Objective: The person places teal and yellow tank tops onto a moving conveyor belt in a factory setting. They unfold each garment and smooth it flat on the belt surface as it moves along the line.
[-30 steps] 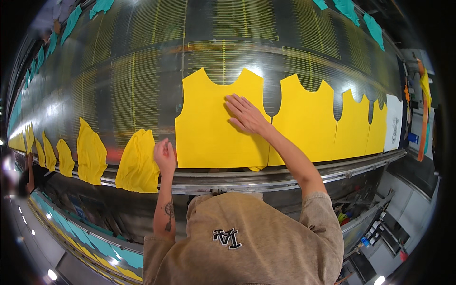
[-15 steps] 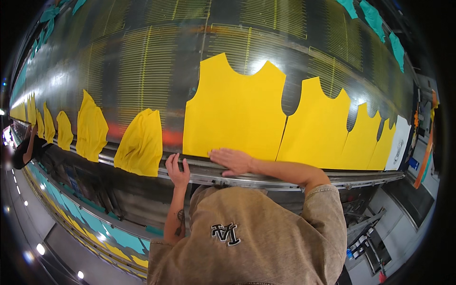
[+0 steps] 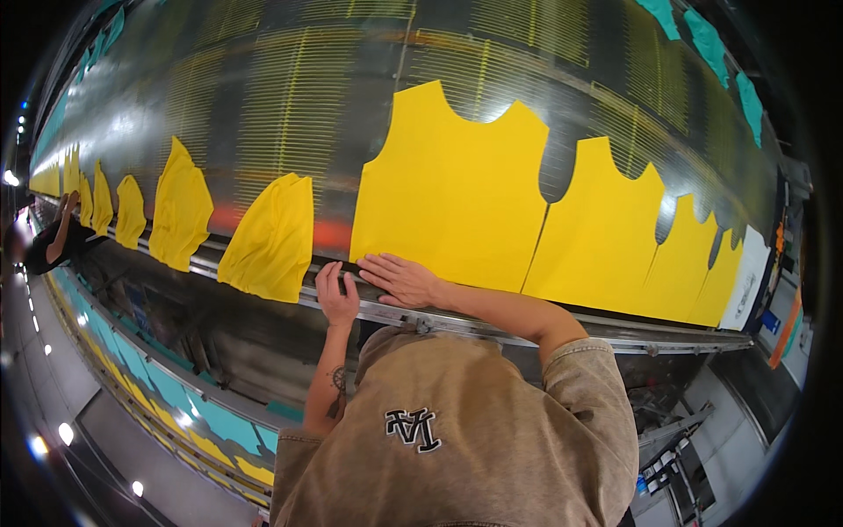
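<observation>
Clearly, a flat yellow fabric shirt panel lies along the near edge of the dark, shiny bench; the right grip rests flattened by its left corner. The left grip, loosely curled, empty, sits beside. Crumpled yellow cloth overhangs leftward.

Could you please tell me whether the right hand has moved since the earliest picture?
Yes. Judged against the nearest flat yellow panel, the right hand has moved from its middle leftward and toward the person, to its lower left corner.
</observation>
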Demonstrator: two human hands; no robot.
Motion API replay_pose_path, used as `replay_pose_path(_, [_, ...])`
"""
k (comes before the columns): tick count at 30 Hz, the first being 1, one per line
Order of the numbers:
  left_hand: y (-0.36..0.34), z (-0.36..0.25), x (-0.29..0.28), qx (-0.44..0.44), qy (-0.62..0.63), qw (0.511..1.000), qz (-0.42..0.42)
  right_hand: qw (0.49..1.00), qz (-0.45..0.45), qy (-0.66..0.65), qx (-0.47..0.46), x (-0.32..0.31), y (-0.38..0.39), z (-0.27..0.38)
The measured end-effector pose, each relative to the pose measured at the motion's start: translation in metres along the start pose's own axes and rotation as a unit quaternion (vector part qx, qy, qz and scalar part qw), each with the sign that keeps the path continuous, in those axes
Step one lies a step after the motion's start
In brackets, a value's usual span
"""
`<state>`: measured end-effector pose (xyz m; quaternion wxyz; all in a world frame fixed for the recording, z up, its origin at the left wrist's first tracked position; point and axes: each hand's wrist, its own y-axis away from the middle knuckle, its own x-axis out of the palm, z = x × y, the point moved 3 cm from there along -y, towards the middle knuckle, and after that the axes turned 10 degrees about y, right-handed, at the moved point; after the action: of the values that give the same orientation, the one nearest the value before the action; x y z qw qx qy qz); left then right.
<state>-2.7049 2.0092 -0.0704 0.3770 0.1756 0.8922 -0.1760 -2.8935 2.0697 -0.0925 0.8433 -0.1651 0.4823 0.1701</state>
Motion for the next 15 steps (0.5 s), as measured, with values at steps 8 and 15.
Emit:
replay_pose_path(8, [0.003,0.002,0.001,0.015,0.017,1.000,-0.009,0.942,-0.040,0.230,0.241,-0.118,0.091,-0.202])
replay_pose_path(15, [-0.003,-0.006,-0.016,0.019,0.092,0.996,0.010,0.955,0.159,0.132,0.215,-0.052,0.168,-0.027])
